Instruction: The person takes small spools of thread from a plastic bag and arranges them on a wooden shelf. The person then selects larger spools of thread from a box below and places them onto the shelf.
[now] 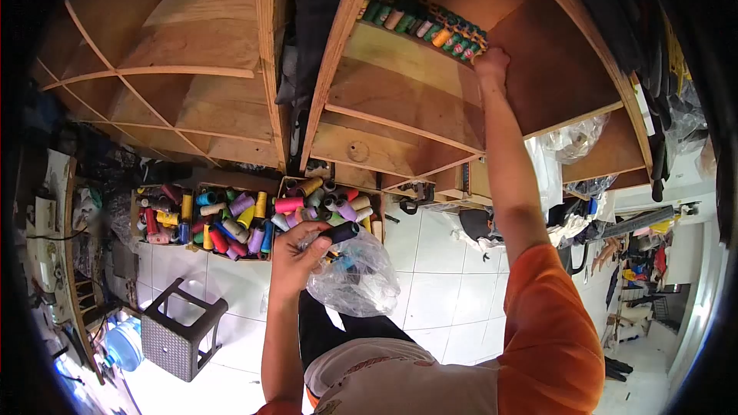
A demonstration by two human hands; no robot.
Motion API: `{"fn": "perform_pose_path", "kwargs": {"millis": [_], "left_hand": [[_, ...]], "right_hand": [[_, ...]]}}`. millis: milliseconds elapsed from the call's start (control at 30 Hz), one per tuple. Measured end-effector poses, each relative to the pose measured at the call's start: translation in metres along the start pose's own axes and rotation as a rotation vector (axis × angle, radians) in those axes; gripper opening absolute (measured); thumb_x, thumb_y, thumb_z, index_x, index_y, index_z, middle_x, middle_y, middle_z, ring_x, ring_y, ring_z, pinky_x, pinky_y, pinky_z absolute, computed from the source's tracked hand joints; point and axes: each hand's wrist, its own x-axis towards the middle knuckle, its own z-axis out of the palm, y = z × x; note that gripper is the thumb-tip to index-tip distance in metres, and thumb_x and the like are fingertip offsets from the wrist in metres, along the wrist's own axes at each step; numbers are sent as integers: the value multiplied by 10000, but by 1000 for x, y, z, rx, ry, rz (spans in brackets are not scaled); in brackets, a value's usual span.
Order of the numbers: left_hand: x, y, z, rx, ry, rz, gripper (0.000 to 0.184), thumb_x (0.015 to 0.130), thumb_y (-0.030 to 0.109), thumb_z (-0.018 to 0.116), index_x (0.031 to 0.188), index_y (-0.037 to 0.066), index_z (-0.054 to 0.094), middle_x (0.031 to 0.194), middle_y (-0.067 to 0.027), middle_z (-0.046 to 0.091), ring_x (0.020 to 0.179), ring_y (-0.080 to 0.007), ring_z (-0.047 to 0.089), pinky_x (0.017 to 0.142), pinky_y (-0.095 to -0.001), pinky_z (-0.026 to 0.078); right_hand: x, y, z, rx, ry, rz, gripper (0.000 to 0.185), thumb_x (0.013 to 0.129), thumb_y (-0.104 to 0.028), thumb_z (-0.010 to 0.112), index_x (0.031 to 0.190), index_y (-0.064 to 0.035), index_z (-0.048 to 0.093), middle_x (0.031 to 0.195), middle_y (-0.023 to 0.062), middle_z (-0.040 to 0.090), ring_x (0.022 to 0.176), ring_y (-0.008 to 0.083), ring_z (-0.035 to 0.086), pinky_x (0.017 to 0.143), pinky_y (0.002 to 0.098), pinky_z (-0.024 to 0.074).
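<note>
My left hand [300,256] is closed around a dark thread spool [341,233] and the top of a clear plastic bag [356,277], which hangs below it with some items inside. My right hand [492,64] reaches up to the right end of a row of thread spools [415,25] on an upper wooden shelf. Its fingers are curled at the last spools; what they hold, if anything, is hidden. The row has green, pale and orange spools standing close together.
Boxes of colourful spools [238,224] sit on the floor below the shelves. A dark plastic stool [181,330] and a blue water bottle [125,343] stand at the lower left. Wooden shelf dividers [407,129] surround my right arm. Plastic bags [576,138] hang at the right.
</note>
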Motion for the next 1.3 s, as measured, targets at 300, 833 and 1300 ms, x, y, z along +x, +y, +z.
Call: {"fn": "perform_pose_path", "kwargs": {"millis": [300,833,1300], "left_hand": [[2,-2,2,8,16,57,322,786,222,723,985,-9,621,689,18,565,510,-29,444,436,-179,339],[3,-2,3,-1,31,0,319,796,232,714,979,-13,624,716,16,579,540,-27,456,454,-174,347],[0,-11,3,-13,51,-18,286,808,188,698,996,-12,619,708,5,579,509,-37,463,438,-187,364]], "right_hand": [[-28,-6,9,127,128,184,176,747,-130,665,796,39,657,852,240,649,832,361,649,718,397,540],[-36,1,14,211,162,111,208,728,-138,633,812,52,642,848,273,636,854,395,635,748,418,529],[-26,-4,1,153,137,126,299,716,-227,664,859,34,636,885,245,644,852,377,639,752,422,532]]}}
